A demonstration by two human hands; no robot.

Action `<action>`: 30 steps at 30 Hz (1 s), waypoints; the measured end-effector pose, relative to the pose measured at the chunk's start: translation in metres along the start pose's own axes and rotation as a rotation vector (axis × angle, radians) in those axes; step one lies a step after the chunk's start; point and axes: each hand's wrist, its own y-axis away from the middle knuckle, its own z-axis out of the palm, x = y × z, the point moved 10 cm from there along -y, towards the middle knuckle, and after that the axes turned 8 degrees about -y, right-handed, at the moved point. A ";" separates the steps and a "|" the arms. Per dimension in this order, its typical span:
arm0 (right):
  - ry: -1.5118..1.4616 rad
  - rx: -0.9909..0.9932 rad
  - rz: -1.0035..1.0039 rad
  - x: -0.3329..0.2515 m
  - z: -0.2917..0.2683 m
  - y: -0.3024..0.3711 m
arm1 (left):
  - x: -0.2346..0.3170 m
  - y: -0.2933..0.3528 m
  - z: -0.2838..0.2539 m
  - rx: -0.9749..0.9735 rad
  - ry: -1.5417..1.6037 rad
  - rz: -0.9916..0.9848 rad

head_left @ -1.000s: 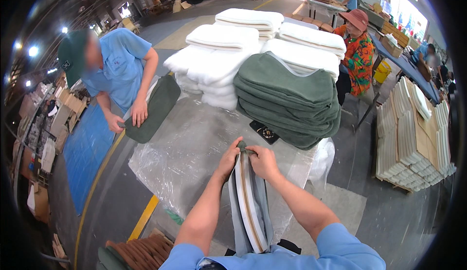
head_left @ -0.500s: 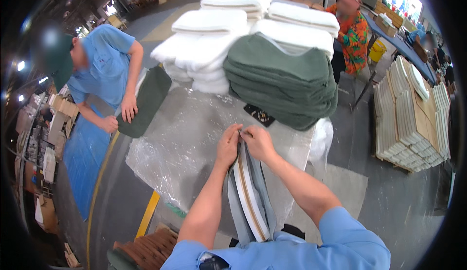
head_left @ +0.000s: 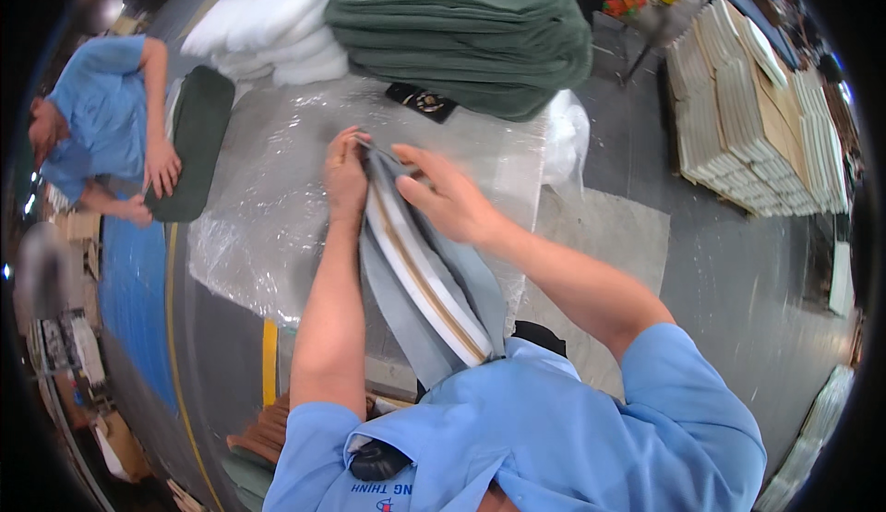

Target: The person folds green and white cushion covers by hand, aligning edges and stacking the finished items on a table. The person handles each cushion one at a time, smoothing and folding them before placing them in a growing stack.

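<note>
A foam cushion pad (head_left: 417,267) with a white and brown layered edge stands on its side between my arms, its near end against my body. A grey-green fabric cover (head_left: 388,295) lies along both sides of it, spread apart so the layered edge shows. My left hand (head_left: 346,180) is closed on the cover's far end, with the fingertips pinching the cloth. Just right of that end, my right hand (head_left: 445,193) has its fingers stretched and apart, beside the cover's right flap; whether it touches the cloth is hard to tell.
Plastic film covers the table (head_left: 268,170). Stacked green cushions (head_left: 461,32) and white pads (head_left: 268,27) stand at its far side, near a small black item (head_left: 421,102). At left a co-worker (head_left: 106,96) handles a green cushion (head_left: 198,138). A pallet of pads (head_left: 748,115) stands right.
My right hand has let go of the cover's far end and its fingers have opened. My left hand still pinches there. The view has tilted down toward my body.
</note>
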 end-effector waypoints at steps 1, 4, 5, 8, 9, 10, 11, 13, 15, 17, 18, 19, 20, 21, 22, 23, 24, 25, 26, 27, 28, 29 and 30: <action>-0.131 -0.043 0.145 0.014 -0.011 0.026 | -0.003 -0.001 -0.004 0.016 -0.073 -0.030; -0.252 0.025 0.297 0.047 -0.067 0.115 | -0.015 -0.008 -0.007 0.080 -0.124 -0.137; -0.382 0.069 0.401 0.064 -0.076 0.148 | -0.018 -0.009 -0.014 0.118 -0.185 -0.132; -0.425 0.250 0.473 0.094 -0.095 0.222 | -0.013 -0.011 -0.007 0.149 -0.382 -0.158; -0.471 0.322 0.458 0.100 -0.096 0.236 | -0.010 -0.009 -0.004 0.162 -0.303 -0.159; -0.515 0.390 0.438 0.103 -0.098 0.245 | -0.010 -0.006 -0.002 0.176 -0.222 -0.160; -0.549 0.408 0.395 0.102 -0.097 0.247 | -0.011 -0.006 -0.007 0.183 -0.228 -0.160; -0.624 0.437 0.307 0.096 -0.094 0.245 | -0.011 -0.007 -0.020 0.198 -0.247 -0.159; -0.559 0.450 0.277 0.087 -0.094 0.245 | -0.008 0.001 -0.024 0.220 -0.254 -0.161; -0.465 0.460 0.260 0.082 -0.094 0.245 | -0.009 0.004 -0.031 0.141 -0.282 -0.202; -0.402 0.460 0.222 0.079 -0.095 0.242 | 0.000 0.008 -0.040 0.196 -0.286 -0.152; -0.384 0.472 0.211 0.078 -0.096 0.239 | 0.007 0.015 -0.047 0.251 -0.288 -0.106; -0.367 0.481 0.206 0.079 -0.095 0.236 | 0.010 0.024 -0.053 0.289 -0.260 -0.114; -0.365 0.488 0.206 0.081 -0.098 0.235 | 0.013 0.032 -0.056 0.309 -0.226 -0.126; -0.371 0.482 0.212 0.085 -0.098 0.235 | 0.012 0.040 -0.066 0.308 -0.226 -0.176; -0.380 0.474 0.222 0.088 -0.097 0.233 | 0.009 0.048 -0.078 0.307 -0.229 -0.228; -0.384 0.471 0.223 0.088 -0.097 0.233 | 0.003 0.064 -0.088 0.355 -0.019 -0.284; -0.388 0.468 0.228 0.087 -0.097 0.233 | -0.004 0.083 -0.097 0.397 0.191 -0.340; -0.394 0.465 0.233 0.085 -0.097 0.234 | -0.008 0.099 -0.109 0.392 0.354 -0.383; -0.408 0.461 0.237 0.084 -0.097 0.233 | -0.011 0.117 -0.122 0.389 0.516 -0.425; -0.461 0.470 0.297 0.087 -0.097 0.233 | -0.018 0.139 -0.147 0.355 0.583 -0.462; -0.517 0.469 0.361 0.090 -0.093 0.233 | -0.025 0.155 -0.171 0.329 0.644 -0.497; -0.564 0.485 0.430 0.092 -0.090 0.237 | -0.030 0.178 -0.183 0.342 0.607 -0.531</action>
